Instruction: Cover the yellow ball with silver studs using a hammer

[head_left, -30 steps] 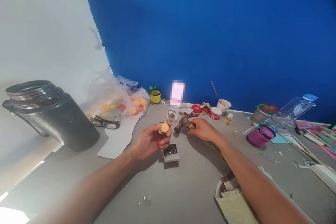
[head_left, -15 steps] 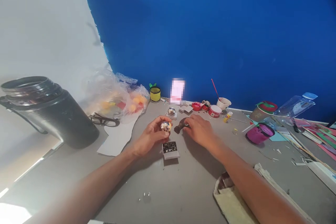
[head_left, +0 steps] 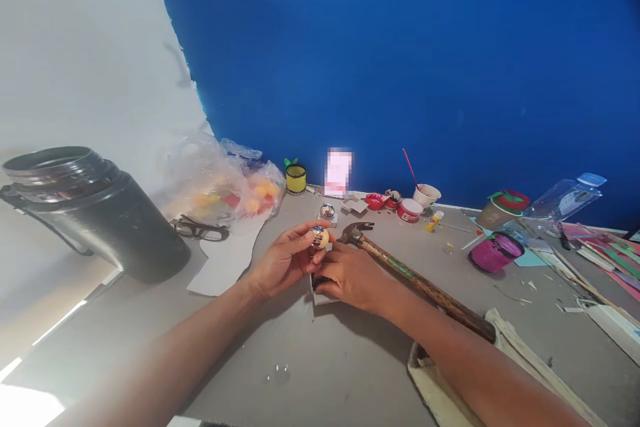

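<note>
My left hand (head_left: 286, 259) is closed around a small ball (head_left: 319, 237), its pale yellow side showing beside a part studded with shiny metal pieces. Just to its right, my right hand (head_left: 345, 277) has its fingers curled down into a small white box (head_left: 325, 299) of dark, shiny little pieces, perhaps tacks. What those fingertips pinch, if anything, is hidden. Beyond the right hand lies a claw hammer (head_left: 415, 272) with a worn wooden handle, its head near my knuckles. A second silvery ball (head_left: 327, 212) sits behind the hands.
At the left stands a big dark flask (head_left: 95, 213), near eyeglasses (head_left: 200, 228) and a plastic bag (head_left: 225, 187). Rightward are a paper cup (head_left: 426, 196), a glue stick (head_left: 435, 221), a purple container (head_left: 495, 252) and a clear bottle (head_left: 565, 200). A pale cloth (head_left: 440, 380) lies under my right forearm.
My right hand has left the hammer head and moved left and nearer, into the little box. The hammer now lies in view. In my left hand the ball has turned, showing its yellow side.
</note>
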Motion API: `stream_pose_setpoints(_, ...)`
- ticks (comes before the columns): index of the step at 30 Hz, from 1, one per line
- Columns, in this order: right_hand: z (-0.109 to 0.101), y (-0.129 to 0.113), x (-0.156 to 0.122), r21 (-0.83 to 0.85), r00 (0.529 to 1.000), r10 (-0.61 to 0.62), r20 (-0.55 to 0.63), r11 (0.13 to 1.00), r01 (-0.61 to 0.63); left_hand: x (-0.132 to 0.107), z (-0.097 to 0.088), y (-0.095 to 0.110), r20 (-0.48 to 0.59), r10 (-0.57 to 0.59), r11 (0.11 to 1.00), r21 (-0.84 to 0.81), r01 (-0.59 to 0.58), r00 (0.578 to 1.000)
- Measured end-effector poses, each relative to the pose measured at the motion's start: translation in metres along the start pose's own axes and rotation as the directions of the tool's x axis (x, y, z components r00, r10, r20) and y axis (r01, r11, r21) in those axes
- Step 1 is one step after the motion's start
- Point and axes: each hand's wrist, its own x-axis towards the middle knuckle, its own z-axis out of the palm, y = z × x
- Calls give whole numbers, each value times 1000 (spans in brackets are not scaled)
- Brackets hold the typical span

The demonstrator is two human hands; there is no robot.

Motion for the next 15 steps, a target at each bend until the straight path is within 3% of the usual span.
stream_pose_setpoints(4,3,-2,1,-65,996,9,86,998,-3,-1,-1,0,-8,56,996,76,-56,998)
stream_pose_setpoints(11,0,-4,-2,-126,996,8,93,992,4,-4,3,-2,-26,189,944,280,-174,982)
stream_pose_setpoints(15,1,-5,-1,-122,996,12,91,993,-1,-4,0,-5,-28,210,908,377,-184,977)
